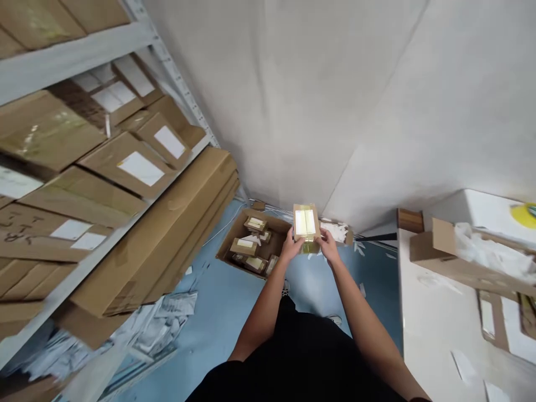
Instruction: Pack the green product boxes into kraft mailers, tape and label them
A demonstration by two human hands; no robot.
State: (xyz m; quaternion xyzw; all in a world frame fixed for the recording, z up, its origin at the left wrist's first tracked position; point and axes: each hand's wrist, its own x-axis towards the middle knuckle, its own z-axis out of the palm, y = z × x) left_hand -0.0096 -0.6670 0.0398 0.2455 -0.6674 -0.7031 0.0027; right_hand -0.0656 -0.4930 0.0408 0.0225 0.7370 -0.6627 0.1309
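Note:
Both hands hold a small cardboard box (298,230) with a white label and clear yellowish tape down its middle. My left hand (292,245) grips its lower left side, and my right hand (329,245) has its lower right side. Beneath and to the left, an open carton (226,249) stands on the floor with several small taped boxes (244,245) inside. A second open box (349,234) with white scraps in it sits behind my right hand, by the wall, partly hidden.
Shelving (184,84) on the left carries several labelled cartons. Long cardboard boxes (176,223) lean along it, above grey plastic bags (163,324). At right is a white table (427,312) with an open carton (444,259) on it. White scraps lie on the blue floor (213,335).

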